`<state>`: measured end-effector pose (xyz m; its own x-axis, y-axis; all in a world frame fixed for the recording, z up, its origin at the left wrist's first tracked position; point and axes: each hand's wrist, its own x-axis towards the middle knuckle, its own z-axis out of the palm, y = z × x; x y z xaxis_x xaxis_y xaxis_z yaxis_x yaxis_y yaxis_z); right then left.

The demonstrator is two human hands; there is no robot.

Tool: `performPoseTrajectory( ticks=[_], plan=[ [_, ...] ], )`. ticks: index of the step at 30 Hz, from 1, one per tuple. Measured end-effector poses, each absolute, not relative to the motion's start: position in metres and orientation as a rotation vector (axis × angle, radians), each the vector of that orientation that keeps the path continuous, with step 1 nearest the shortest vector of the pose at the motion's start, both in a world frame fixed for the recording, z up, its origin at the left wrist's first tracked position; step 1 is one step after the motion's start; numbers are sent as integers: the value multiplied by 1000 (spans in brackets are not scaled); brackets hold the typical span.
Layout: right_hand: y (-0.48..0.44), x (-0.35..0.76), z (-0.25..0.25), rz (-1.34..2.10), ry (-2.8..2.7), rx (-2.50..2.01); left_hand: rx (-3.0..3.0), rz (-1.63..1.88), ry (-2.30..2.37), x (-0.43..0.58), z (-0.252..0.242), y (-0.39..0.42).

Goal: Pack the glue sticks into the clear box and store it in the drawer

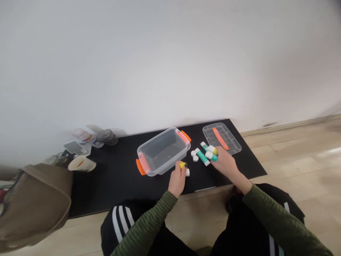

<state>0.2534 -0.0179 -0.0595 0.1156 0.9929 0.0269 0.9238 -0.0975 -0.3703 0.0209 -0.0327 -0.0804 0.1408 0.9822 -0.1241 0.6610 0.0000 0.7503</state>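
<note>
1. Holding a yellow-ended glue stick (183, 165), the left hand (177, 181) is closed, fingers curled around it. A white end shows at the hand's 3 o'clock; whether it belongs to the stick is hard to tell. The closed fingers seem suited to so small a round item.
2. Clamping a small bunch of white-and-green glue sticks (211, 155), the right hand (222, 164) has its fingers together. The exact count is hidden. Bunching them in one hand appears to keep them from rolling.
3. Lying at the right hand's 10 o'clock: a loose green-labelled glue stick (202, 158), with a second white stick (204, 145) farther toward 12.
4. Resting just left of the loose stick: two white round caps (194, 155).
5. Standing at the left hand's 11 o'clock: a clear plastic box (163, 151) with orange handles, open top up.
6. Lying flat at the right hand's 12 o'clock: its clear lid (221, 138), orange strip on top, off the box and leaving the opening unobstructed.
7. Bearing all of these: a black board (117, 188) on a wood floor (298, 167).
8. Grouped at 9 o'clock: a paper cup (81, 163), a dark glass (107, 137) and an olive backpack (34, 206).
</note>
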Motion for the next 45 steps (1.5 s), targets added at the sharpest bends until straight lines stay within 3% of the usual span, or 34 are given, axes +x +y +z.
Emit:
performPoseTrajectory(
  ticks=[5,12,23,34,45],
  plan=[
    [16,276,-72,517,-1609,-2268,2315,21,1780,32,-96,-17],
    [30,259,-84,507,-1655,-2375,2496,-76,1828,45,-111,-14],
    [33,236,-99,132,-1858,-2325,2546,258,1720,41,-124,-12],
    [21,226,-125,-212,-1918,-1977,2470,645,1426,33,-145,2],
    [-17,210,-104,2,-2254,-1521,2360,744,1336,27,-142,7]
  ],
)
